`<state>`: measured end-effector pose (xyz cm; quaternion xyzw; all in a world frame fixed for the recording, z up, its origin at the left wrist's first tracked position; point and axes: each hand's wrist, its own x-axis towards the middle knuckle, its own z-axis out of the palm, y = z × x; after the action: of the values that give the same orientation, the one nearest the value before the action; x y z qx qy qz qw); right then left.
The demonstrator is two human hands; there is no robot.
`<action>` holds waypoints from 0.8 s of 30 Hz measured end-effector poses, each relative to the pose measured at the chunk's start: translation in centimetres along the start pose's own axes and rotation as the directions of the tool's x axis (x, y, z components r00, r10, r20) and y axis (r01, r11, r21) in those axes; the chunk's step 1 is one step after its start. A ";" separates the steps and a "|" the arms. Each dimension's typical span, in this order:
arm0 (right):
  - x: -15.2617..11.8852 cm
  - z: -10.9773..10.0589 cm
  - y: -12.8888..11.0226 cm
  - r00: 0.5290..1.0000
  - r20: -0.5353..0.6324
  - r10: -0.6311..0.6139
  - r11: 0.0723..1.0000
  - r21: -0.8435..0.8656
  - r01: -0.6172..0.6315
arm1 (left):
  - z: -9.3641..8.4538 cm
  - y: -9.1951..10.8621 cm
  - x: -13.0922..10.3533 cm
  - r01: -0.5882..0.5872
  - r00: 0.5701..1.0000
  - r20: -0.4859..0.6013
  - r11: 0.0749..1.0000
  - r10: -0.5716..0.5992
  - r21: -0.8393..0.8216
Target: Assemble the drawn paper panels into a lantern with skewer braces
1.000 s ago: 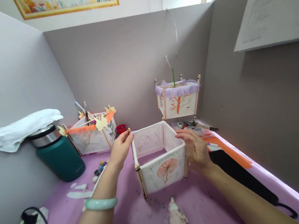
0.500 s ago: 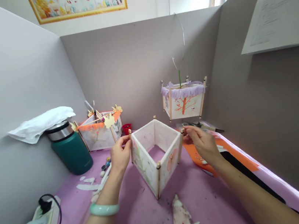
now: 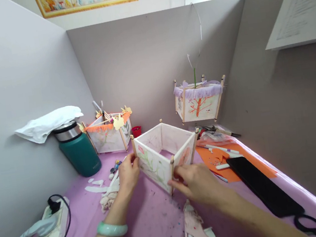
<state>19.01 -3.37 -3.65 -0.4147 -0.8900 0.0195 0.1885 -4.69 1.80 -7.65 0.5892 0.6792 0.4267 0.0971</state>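
A white four-sided lantern frame [image 3: 152, 164] with painted flowers and wooden corner sticks stands at the middle of the purple table, its top open. My left hand [image 3: 128, 172] grips its left corner stick, fingers pinched low on it. My right hand [image 3: 194, 180] has its thumb and fingers around the lower part of the front corner stick. A pink glue gun [image 3: 192, 229] lies just in front of the frame, close below my right hand.
At the left are a green bottle [image 3: 79, 153], a power strip [image 3: 46, 236] and an orange-fringed lantern [image 3: 106, 139]. A purple-fringed lantern [image 3: 199, 107] hangs at the back right, above tools. Orange sheet [image 3: 260, 165], markers and black scissors [image 3: 309, 222] lie right.
My right hand has gone from the right corner stick to the front one. My left hand has slid lower on its stick. The frame has turned slightly, and the camera view has shifted.
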 end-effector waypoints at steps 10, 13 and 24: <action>1.3 1.1 6.8 0.945 0.027 0.327 0.941 -0.103 -0.323 | 0.6 0.8 -1.4 -0.048 0.979 0.205 0.970 -0.002 0.237; 1.0 2.0 7.3 0.943 0.099 0.317 0.946 -0.104 -0.307 | 0.8 0.6 -1.5 -0.074 0.961 0.277 0.945 -0.018 0.317; 0.8 2.6 8.0 0.970 0.100 0.223 0.975 -0.034 -0.221 | 0.0 2.0 -1.8 -0.115 0.954 0.299 0.883 -0.030 0.455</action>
<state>23.48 2.76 -7.29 -0.5122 -0.8467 0.0518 0.1344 -2.71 0.09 -6.97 0.6676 0.7260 0.1592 0.0439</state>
